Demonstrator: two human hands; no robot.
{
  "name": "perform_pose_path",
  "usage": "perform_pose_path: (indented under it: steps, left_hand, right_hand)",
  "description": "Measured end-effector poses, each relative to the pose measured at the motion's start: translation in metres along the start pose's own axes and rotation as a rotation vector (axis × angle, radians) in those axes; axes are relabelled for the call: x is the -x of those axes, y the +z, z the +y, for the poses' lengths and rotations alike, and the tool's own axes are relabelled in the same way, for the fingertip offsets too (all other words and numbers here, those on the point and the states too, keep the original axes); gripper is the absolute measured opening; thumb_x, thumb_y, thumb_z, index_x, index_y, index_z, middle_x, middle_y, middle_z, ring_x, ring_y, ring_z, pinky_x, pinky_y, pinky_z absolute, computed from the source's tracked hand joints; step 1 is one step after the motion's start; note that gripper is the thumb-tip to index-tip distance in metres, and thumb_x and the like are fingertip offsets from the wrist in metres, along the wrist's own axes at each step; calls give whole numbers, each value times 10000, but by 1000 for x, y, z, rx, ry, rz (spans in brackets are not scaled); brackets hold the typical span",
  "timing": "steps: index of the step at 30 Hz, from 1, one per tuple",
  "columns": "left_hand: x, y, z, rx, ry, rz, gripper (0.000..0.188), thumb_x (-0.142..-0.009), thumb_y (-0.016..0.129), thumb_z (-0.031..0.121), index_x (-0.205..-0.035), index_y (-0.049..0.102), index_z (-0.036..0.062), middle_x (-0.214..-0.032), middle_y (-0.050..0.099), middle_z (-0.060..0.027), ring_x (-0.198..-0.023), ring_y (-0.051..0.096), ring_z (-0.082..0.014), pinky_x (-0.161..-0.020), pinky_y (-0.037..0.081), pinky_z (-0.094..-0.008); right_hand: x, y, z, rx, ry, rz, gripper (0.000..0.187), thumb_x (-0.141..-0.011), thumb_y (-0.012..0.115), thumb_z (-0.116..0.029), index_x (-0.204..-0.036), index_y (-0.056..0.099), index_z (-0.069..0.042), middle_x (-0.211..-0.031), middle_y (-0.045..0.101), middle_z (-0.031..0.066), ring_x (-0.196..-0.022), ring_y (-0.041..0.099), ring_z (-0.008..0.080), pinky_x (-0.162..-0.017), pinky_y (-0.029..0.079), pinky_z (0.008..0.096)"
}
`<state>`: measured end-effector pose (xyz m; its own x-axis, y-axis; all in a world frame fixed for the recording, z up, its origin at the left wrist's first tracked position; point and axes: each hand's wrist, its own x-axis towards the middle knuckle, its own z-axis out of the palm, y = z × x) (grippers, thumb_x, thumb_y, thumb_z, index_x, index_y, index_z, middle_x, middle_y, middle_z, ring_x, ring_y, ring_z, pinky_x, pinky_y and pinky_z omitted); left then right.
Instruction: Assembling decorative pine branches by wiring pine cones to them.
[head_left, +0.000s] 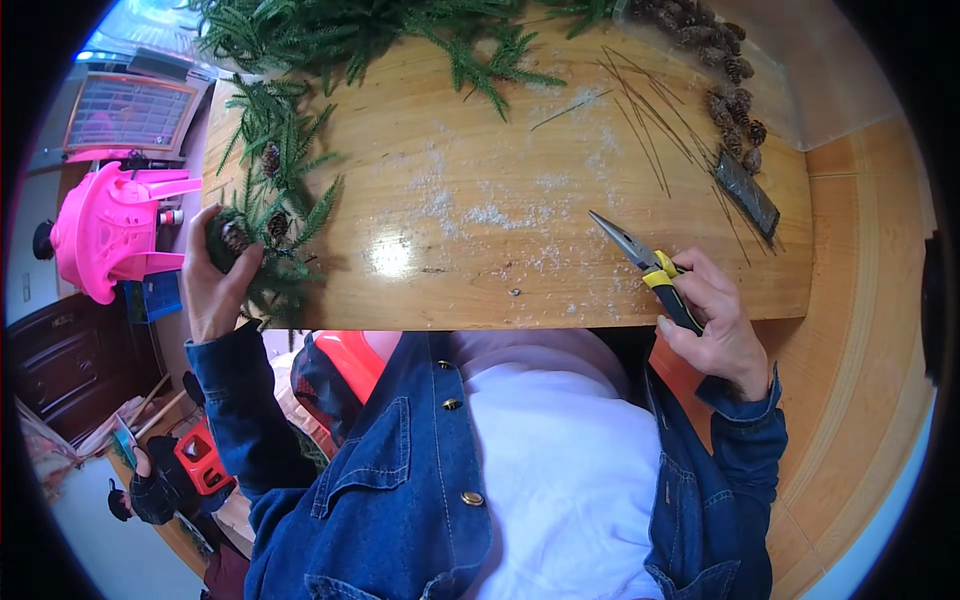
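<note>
My left hand (218,280) grips the end of a green artificial pine garland (290,160) at the table's left edge. Between its thumb and fingers shows a pine cone (236,237). Two more cones sit among the needles just beyond: a small cone (278,225) and another cone (270,160). At the right, my right hand (715,320) is closed round the yellow and black handles of needle-nose pliers (636,255). The jaws point to the far left over the wooden tabletop and look shut, with nothing visible in them.
Thin brown wires (650,120) lie at the far right, beside a dark wrapped bundle (747,195) and a row of loose pine cones (735,105). White flakes (490,215) dot the wooden table (480,290). Greenery (350,40) spreads along the far side. A pink plastic chair (105,232) stands left.
</note>
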<state>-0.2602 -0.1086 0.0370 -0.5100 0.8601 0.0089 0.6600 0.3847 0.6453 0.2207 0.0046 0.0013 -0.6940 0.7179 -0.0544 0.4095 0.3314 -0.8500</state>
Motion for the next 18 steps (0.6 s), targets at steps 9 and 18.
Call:
perform_pose_path:
  steps: [9,18]
  left_hand:
    - [-13,15,29,27,105,-2,634,-677,781,116,-1240,496,52,-1142,559,-109,-992,570,-200,-857,479,-312]
    - [-35,47,23,-460,424,-269,666,-628,766,98,-1246,518,93,-1325,439,-170,-1215,461,-332,-1005,393,-387]
  right_hand:
    - [1,3,-2,13,-9,-1,227,-668,635,17,-882,559,29,-939,461,93,-700,457,156,-560,354,253]
    - [18,2,-3,76,-90,56,245,-658,636,33,-891,561,32,-933,477,105,-726,481,173,-577,374,250]
